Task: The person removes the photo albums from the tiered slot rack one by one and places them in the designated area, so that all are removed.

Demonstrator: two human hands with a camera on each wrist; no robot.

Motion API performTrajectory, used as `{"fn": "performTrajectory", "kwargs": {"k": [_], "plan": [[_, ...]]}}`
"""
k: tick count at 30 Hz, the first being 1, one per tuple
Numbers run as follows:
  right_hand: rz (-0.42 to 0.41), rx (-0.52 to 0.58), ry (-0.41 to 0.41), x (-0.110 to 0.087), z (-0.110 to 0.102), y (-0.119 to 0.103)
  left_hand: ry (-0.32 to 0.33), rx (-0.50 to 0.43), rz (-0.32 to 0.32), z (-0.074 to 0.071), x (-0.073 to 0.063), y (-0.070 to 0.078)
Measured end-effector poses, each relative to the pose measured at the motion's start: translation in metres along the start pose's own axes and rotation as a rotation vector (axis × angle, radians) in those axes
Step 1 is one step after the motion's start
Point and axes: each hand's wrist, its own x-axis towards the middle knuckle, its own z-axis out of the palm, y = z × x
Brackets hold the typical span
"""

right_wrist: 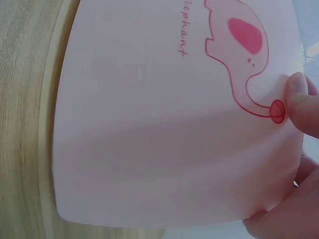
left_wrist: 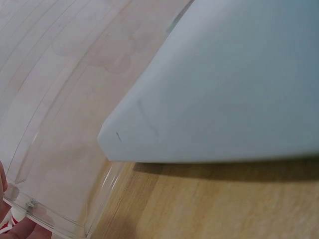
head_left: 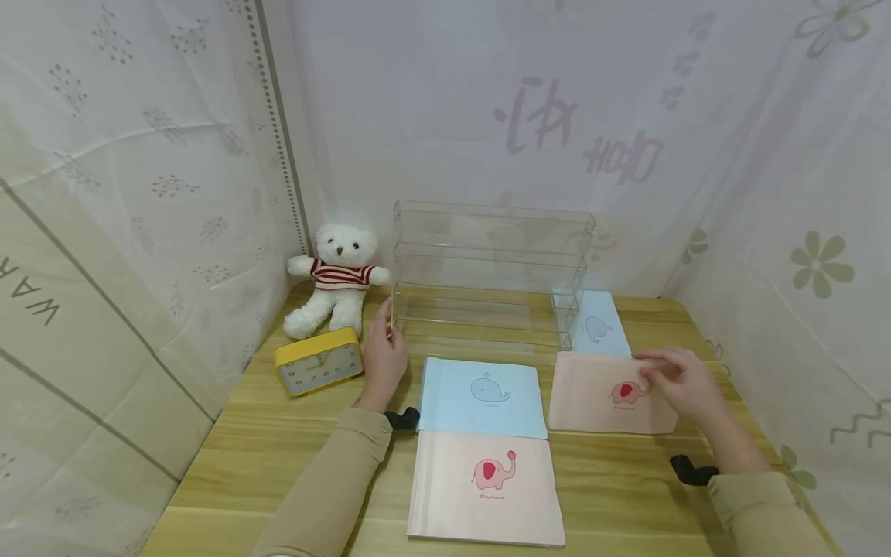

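Note:
My right hand pinches the far right edge of a pink notebook with an elephant on its cover. In the right wrist view, the thumb presses the cover beside the elephant's trunk, with fingers behind the edge. On the left, my left hand grips the left end panel of a clear tiered rack. Part of its fingers shows through the clear plastic in the left wrist view. A blue whale notebook lies before the rack, and its corner fills much of that view.
Nearer me, another pink elephant notebook lies against the blue one. A second blue whale notebook is beside the rack's right end, partly behind the held notebook. A white teddy bear and a yellow alarm clock stand at the left.

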Motion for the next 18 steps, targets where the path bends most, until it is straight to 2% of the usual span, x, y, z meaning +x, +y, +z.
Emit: {"fn": "performTrajectory", "kwargs": {"k": [7, 18], "plan": [[0.024, 0.013, -0.004, 0.003, 0.007, 0.001, -0.002, -0.012, -0.005, 0.000, -0.001, 0.001], [0.031, 0.026, -0.077, 0.015, 0.019, 0.008, -0.006, -0.012, -0.006, -0.001, 0.000, 0.001]]}}
